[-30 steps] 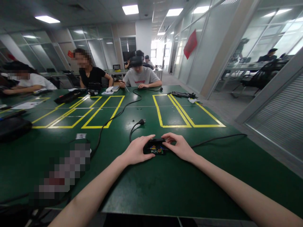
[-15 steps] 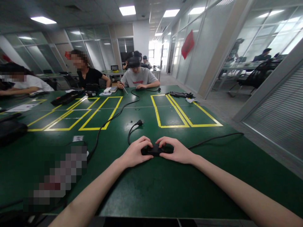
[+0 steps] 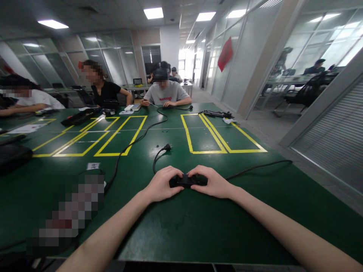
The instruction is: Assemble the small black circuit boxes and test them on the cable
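Observation:
A black power adapter (image 3: 186, 181) lies crosswise in front of me, at or just above the green table (image 3: 181, 234). My left hand (image 3: 163, 185) is closed around its left end, thumb on the near side and fingers over the far side. The right end is in my right hand (image 3: 214, 182), curled the same way. Beyond my left hand a black cord leads to a plug (image 3: 167, 147) lying on the table. Another thin black cord (image 3: 258, 166) runs from behind my right hand toward the right table edge. My fingers hide the adapter's ends.
Yellow tape rectangles (image 3: 190, 141) mark the table further off. A long black cable (image 3: 133, 142) crosses on the left, near a blurred-out long object (image 3: 70, 211). A folded black tripod-like thing (image 3: 217, 113) lies at the far right. Across the table sits a person in grey (image 3: 167, 92).
My hands stay on the adapter with only slight finger shifts. Across the table, the person in grey has moved the thin stick in their hand.

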Motion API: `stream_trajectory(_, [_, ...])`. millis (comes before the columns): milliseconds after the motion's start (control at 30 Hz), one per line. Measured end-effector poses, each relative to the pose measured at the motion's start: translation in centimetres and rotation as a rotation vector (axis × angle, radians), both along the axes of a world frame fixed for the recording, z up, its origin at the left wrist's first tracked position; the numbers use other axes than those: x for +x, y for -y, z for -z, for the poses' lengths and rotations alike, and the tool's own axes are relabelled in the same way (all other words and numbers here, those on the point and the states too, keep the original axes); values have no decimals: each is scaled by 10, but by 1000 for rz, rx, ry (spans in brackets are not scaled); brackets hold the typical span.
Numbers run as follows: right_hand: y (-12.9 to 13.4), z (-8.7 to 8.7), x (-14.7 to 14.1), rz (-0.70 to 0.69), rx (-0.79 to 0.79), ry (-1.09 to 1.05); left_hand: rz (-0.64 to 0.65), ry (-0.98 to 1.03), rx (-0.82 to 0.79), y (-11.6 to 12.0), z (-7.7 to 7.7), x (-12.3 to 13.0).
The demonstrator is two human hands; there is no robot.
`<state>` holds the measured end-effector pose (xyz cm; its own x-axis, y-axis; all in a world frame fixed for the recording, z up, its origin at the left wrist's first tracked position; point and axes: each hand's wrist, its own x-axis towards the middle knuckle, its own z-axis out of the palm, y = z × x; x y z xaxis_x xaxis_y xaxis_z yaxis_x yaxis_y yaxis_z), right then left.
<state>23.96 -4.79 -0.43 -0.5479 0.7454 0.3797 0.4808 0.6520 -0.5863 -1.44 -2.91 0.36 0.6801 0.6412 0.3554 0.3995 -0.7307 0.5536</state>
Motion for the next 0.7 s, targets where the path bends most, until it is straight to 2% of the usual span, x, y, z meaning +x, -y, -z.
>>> stream_trajectory(267, [4, -5, -4, 2, 47, 114, -31, -297, 207, 6, 0, 12])
stream_trajectory(500, [0, -7, -6, 12, 97, 343, -45, -234, 136, -1, -5, 11])
stream_trajectory(700, [1, -9, -5, 30, 98, 404, -9, -321, 218, -2, -6, 8])
